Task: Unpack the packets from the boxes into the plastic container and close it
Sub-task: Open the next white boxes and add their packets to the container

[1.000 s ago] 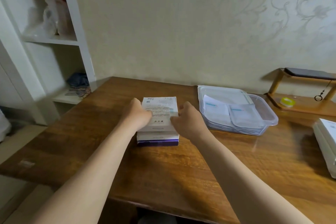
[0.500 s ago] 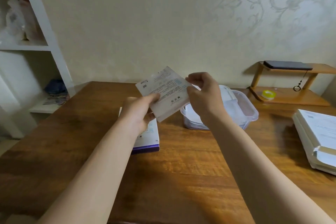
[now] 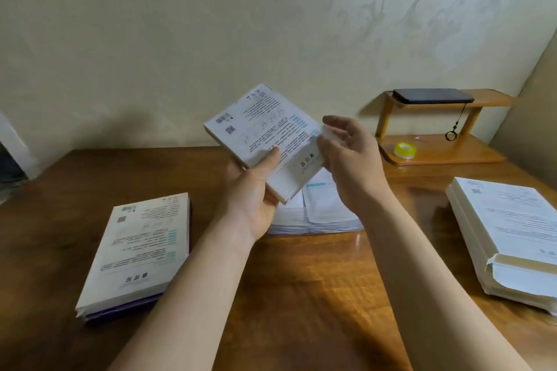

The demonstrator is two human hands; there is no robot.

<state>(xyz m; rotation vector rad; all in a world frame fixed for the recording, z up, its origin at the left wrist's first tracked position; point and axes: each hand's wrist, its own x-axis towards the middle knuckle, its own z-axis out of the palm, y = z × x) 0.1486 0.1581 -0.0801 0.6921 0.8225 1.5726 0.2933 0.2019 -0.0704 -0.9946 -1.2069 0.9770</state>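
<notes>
I hold a flat white box [image 3: 265, 135] with printed text tilted in the air above the table. My left hand [image 3: 256, 190] grips its near end from below, thumb on top. My right hand [image 3: 346, 156] pinches the box's right end with its thumb and loosely curved fingers. Behind and under my hands stands the clear plastic container [image 3: 346, 226], with several white packets [image 3: 322, 202] stacked in it; most of it is hidden. A stack of two more boxes [image 3: 135, 250], white over purple, lies on the table to the left.
On the wooden table [image 3: 301, 295], a pile of flat white boxes [image 3: 509, 235] lies at the right edge. A small wooden stand [image 3: 437, 147] against the wall carries a dark phone [image 3: 434, 96] and a yellow tape roll [image 3: 404, 150].
Both hands lifted the top white box off the left stack and brought it up and to the right, over the container. The camera view has shifted right.
</notes>
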